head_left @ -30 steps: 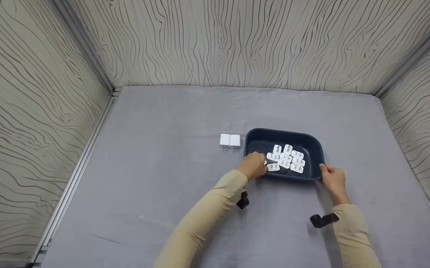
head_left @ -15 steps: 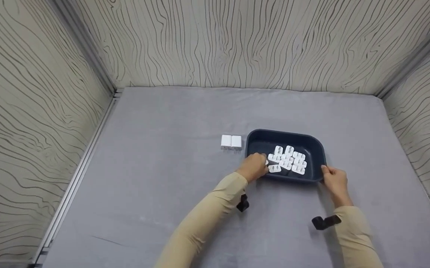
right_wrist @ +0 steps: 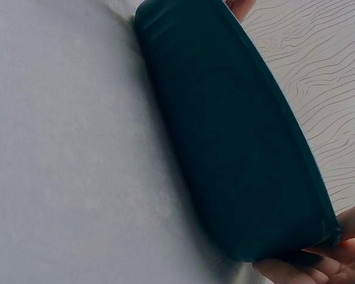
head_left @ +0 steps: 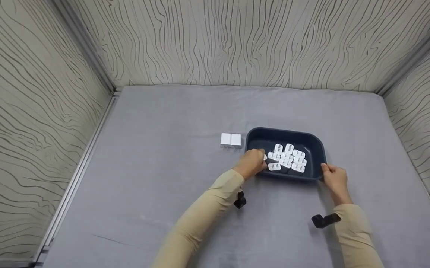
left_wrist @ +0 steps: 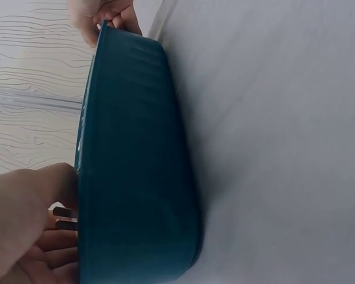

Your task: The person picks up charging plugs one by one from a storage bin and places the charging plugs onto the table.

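Observation:
A dark blue-green plastic basin (head_left: 304, 176) stands on the cloth-covered table with several white plug adapters (head_left: 285, 160) lying in it, prongs up. At its near left corner my left hand (head_left: 251, 163) reaches over the rim. It pinches a plug adapter, mostly covered by the fingers; the two metal prongs (left_wrist: 66, 218) stick out in the left wrist view. My right hand (head_left: 336, 180) grips the basin's right rim, with the thumb on top and the fingers (right_wrist: 290, 272) curled beneath the edge.
Two more white plug adapters (head_left: 231, 139) stand side by side just left of the basin, prongs toward me. Grey cloth (head_left: 155, 167) covers the table. Wood-grain patterned panels (head_left: 215, 41) enclose the back and sides, with metal rails at the corners.
My left hand has shifted slightly up and left with the plug adapter in its fingers. The right hand keeps its grip on the rim; the basin stays in place.

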Action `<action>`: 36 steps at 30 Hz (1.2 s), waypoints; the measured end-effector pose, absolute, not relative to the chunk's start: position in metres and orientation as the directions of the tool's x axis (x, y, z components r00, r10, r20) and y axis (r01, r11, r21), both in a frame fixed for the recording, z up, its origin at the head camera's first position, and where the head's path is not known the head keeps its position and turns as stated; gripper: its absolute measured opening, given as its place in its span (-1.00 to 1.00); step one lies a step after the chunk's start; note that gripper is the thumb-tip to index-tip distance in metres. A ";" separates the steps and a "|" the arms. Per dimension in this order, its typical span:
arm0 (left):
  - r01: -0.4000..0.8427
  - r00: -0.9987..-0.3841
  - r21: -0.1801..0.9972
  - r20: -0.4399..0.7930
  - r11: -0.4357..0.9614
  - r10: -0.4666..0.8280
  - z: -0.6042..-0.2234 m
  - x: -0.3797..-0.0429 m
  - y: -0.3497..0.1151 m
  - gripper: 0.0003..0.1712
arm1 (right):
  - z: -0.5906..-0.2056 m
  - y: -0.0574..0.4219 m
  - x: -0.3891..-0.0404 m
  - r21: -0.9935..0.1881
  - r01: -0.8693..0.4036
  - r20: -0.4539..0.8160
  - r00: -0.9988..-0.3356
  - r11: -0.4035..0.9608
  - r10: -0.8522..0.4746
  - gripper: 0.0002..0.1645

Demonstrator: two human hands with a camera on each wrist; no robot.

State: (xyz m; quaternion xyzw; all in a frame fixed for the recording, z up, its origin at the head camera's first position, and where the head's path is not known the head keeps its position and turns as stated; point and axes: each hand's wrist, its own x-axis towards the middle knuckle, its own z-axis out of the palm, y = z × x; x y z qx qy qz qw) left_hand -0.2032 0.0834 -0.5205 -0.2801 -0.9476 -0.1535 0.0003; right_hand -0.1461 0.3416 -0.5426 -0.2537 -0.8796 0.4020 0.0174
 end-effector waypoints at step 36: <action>0.603 -0.797 0.396 0.348 0.693 0.494 -0.510 -0.216 0.057 -0.65 | -0.544 0.342 -0.146 -0.718 0.428 -0.173 -0.873 0.548 0.455 -0.52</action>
